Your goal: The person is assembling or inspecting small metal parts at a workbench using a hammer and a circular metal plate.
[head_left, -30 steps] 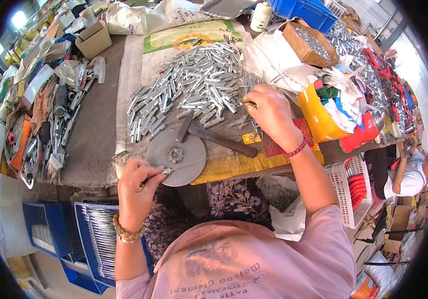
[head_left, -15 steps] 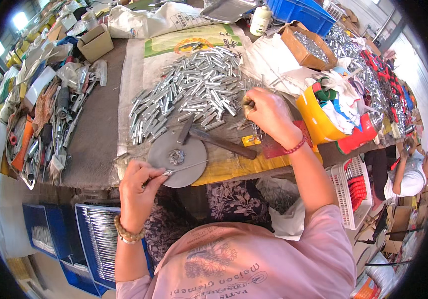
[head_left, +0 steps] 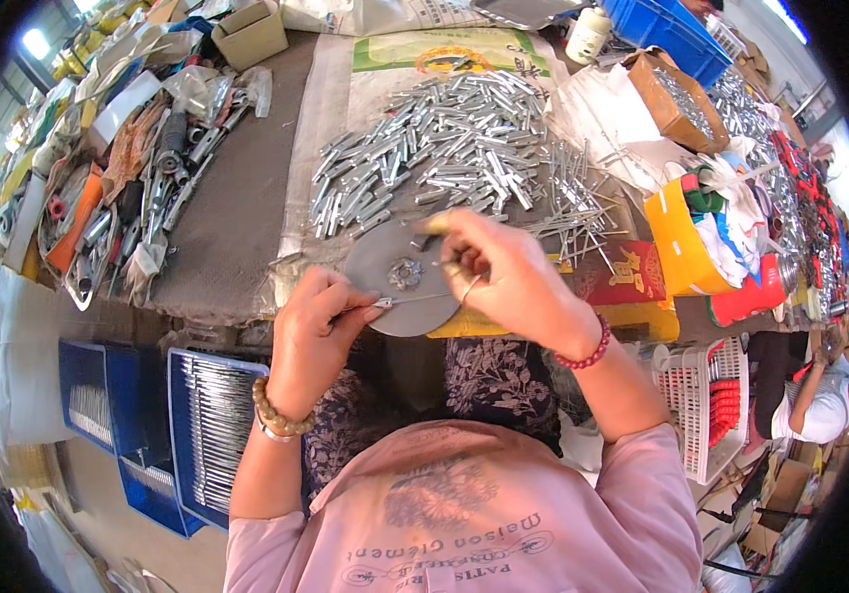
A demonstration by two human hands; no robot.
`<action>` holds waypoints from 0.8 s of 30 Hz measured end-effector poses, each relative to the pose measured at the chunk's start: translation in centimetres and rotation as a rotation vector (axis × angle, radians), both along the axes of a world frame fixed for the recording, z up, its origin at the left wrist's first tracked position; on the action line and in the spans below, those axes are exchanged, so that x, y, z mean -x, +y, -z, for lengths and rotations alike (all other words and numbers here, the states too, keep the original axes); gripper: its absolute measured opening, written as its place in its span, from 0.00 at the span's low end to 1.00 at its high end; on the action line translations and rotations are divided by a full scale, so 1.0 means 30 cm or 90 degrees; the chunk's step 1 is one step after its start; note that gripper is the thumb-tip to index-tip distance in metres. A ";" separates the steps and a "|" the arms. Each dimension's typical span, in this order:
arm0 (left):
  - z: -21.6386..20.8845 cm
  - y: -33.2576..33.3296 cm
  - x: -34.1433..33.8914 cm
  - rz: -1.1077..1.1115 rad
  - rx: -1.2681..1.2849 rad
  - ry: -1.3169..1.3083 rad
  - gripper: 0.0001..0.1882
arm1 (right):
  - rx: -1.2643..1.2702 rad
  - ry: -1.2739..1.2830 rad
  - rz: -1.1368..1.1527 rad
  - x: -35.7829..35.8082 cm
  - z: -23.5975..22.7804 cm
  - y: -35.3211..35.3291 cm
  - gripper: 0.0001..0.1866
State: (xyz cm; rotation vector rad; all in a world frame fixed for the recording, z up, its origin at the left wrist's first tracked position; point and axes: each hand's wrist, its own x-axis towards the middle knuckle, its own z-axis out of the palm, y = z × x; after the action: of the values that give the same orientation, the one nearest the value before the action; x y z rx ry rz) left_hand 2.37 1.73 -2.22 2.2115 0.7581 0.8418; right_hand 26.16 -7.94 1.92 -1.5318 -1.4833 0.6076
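Note:
My left hand (head_left: 321, 318) pinches a small metal fitting (head_left: 383, 302) between thumb and fingertips, with a thin metal rod (head_left: 423, 297) running from it to the right. Both lie over the near part of a round grey disc (head_left: 370, 259), which bears a small cluster of shiny metal bits (head_left: 405, 274). My right hand (head_left: 509, 272) is over the disc's right edge, its fingers curled closed. What those fingers hold is hidden; the hammer seen earlier is mostly covered by this hand. Beyond the disc lies a heap of short silver metal tubes (head_left: 464, 138).
Thin metal rods (head_left: 578, 203) lie right of the heap. Farther right stand a yellow container (head_left: 677, 232) stuffed with cloths, a red bottle (head_left: 746, 296) and a cardboard box of metal parts (head_left: 677, 104). Tools (head_left: 153, 163) crowd the left; blue crates (head_left: 212, 435) stand below.
My right hand has come from beside the tube heap leftward and nearer, over the hammer and disc. My left hand keeps its pinch on the fitting. The view has shifted.

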 end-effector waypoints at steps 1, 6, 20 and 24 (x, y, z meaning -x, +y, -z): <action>0.000 0.002 -0.001 0.002 -0.008 -0.004 0.10 | 0.001 0.003 -0.004 0.019 0.013 0.012 0.10; 0.000 0.006 0.008 0.004 -0.017 -0.001 0.09 | -0.165 -0.118 -0.060 0.096 0.065 0.040 0.09; 0.002 0.014 -0.019 0.011 -0.055 0.015 0.08 | -0.263 -0.182 0.024 0.159 0.147 0.045 0.17; -0.008 0.001 0.004 0.007 -0.044 0.024 0.08 | -0.299 -0.171 0.016 0.174 0.162 0.050 0.19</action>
State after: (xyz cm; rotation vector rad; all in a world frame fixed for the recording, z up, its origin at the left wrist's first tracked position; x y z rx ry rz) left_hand 2.26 1.76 -1.98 2.2964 0.7442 0.8346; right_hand 20.95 -6.43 -2.93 -1.2884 -1.6604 0.0237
